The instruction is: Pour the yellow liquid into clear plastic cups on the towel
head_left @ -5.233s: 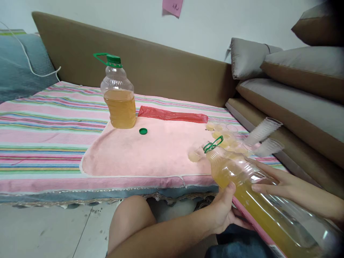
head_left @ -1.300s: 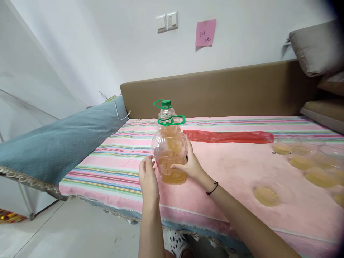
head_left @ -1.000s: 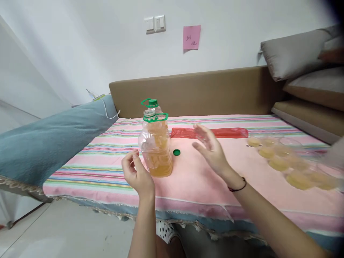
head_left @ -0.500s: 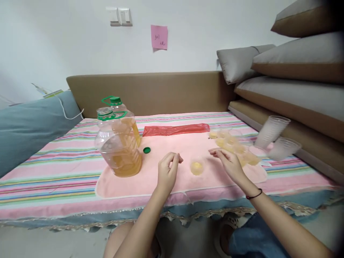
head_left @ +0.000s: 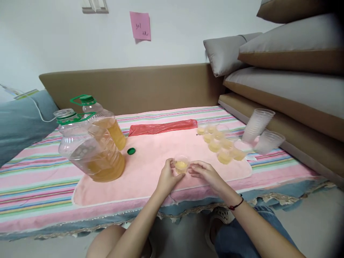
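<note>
A small clear plastic cup (head_left: 181, 165) with yellow liquid stands upright between my hands on the pink mat (head_left: 150, 179). My left hand (head_left: 170, 175) curls round its left side, thumb in front and fingers at the back. On the other side, the fingertips of my right hand (head_left: 204, 173) meet the cup's right wall. To the right are several similar filled cups (head_left: 215, 145) grouped together. At left stands an uncapped large bottle (head_left: 94, 157) of amber liquid, with a capped bottle (head_left: 115, 132) behind it. A green cap (head_left: 131, 151) lies beside them.
Two stacks of empty cups (head_left: 258, 125) lean at the right, near piled cushions (head_left: 282, 86). A red plastic bag (head_left: 163, 127) lies flat along the mat's back edge. A brown backboard (head_left: 134, 87) closes off the rear, and a striped cloth (head_left: 34, 172) covers the surface.
Both hands have come in from either side of the single cup and now hold it. The view has shifted, with everything appearing further left and the bottles larger.
</note>
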Tool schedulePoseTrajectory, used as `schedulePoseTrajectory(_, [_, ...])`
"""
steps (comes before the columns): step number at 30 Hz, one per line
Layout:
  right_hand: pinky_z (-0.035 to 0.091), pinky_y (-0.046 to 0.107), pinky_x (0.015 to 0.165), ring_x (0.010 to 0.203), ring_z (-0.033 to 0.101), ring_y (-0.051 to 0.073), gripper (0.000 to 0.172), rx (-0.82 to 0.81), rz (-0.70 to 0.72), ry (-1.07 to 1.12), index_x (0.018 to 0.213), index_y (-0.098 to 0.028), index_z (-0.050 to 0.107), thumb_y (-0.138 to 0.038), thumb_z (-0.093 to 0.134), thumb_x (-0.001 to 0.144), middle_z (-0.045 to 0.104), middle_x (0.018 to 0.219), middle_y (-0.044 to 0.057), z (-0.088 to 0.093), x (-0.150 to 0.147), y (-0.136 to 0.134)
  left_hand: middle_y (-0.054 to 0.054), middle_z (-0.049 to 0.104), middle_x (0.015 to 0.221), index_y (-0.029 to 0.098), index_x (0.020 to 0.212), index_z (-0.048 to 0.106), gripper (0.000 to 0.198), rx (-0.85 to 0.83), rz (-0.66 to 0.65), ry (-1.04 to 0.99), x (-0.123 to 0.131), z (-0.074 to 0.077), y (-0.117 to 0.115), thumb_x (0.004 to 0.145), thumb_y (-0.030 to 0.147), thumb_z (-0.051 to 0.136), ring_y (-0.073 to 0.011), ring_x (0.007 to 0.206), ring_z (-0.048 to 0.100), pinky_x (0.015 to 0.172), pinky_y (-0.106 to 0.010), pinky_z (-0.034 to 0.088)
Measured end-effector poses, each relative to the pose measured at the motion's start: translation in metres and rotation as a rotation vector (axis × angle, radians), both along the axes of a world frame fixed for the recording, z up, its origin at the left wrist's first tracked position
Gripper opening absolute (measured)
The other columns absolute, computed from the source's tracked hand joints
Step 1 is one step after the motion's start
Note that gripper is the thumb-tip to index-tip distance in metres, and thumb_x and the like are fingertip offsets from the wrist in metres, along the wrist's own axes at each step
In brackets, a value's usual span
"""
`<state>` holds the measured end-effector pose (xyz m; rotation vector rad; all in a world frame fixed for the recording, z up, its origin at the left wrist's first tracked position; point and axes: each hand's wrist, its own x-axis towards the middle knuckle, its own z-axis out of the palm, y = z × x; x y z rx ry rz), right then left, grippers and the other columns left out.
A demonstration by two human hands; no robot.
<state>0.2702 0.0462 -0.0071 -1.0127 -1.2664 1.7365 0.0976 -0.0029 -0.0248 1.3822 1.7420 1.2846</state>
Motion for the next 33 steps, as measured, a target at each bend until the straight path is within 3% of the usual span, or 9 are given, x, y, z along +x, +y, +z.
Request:
schedulePoseTrajectory(7, [0.056, 0.035, 0.082, 0.084, 0.072, 0.02, 0.033, -0.008, 0.023, 0.001, 0.083, -0.019, 0.074, -0.042, 0.081, 0.06, 0.076, 0.085, 0.005, 0.0, -0.001, 0.002, -0.005, 0.067, 0.101, 0.02, 0.1, 0.055, 0.041, 0.067, 0.041, 0.014, 0.007, 0.001, 0.001, 0.064, 0.026, 0.075, -0.02, 0.091, 0.064, 0.083, -0.034, 0.049])
schedulePoseTrajectory(15, [0.055, 0.039, 0.086, 0.089, 0.072, 0.023, 0.033, 0.118, -0.034, -0.063, 0.089, -0.019, 0.071, -0.044, 0.07, 0.068, 0.076, 0.094, 0.009, 0.007, 0.008, 0.011, -0.005, 0.067, 0.097, 0.02, 0.095, 0.057, 0.034, 0.111, 0.042, 0.026, 0.014, 0.016, 0.014, 0.067, 0.031, 0.073, -0.0189, 0.085, 0.065, 0.077, -0.032, 0.05])
schedulePoseTrajectory(19, [0.051, 0.038, 0.091, 0.096, 0.069, 0.024, 0.021, 0.266, -0.115, -0.193, 0.086, -0.02, 0.069, -0.034, 0.064, 0.072, 0.076, 0.097, 0.009, 0.01, 0.016, 0.02, -0.004, 0.068, 0.093, 0.02, 0.091, 0.057, 0.033, 0.119, 0.033, 0.026, 0.018, 0.028, 0.048, 0.064, 0.031, 0.072, -0.0174, 0.079, 0.064, 0.072, -0.03, 0.049])
schedulePoseTrajectory(24, [0.051, 0.038, 0.087, 0.089, 0.069, 0.023, 0.017, 0.373, -0.137, -0.395, 0.089, -0.019, 0.068, -0.025, 0.06, 0.077, 0.075, 0.095, 0.009, 0.012, 0.027, 0.026, -0.003, 0.067, 0.091, 0.02, 0.086, 0.055, 0.032, 0.107, 0.024, 0.051, 0.028, 0.037, 0.11, 0.062, 0.031, 0.073, -0.0154, 0.071, 0.062, 0.065, -0.028, 0.047])
schedulePoseTrajectory(33, [0.051, 0.035, 0.082, 0.092, 0.068, 0.024, 0.025, 0.367, -0.06, -0.628, 0.102, -0.017, 0.068, -0.027, 0.059, 0.081, 0.073, 0.108, 0.011, 0.013, 0.039, 0.027, 0.001, 0.061, 0.082, 0.022, 0.082, 0.048, 0.033, 0.145, 0.106, 0.132, 0.031, 0.021, 0.2, 0.065, 0.036, 0.073, -0.0162, 0.071, 0.059, 0.062, -0.027, 0.04])
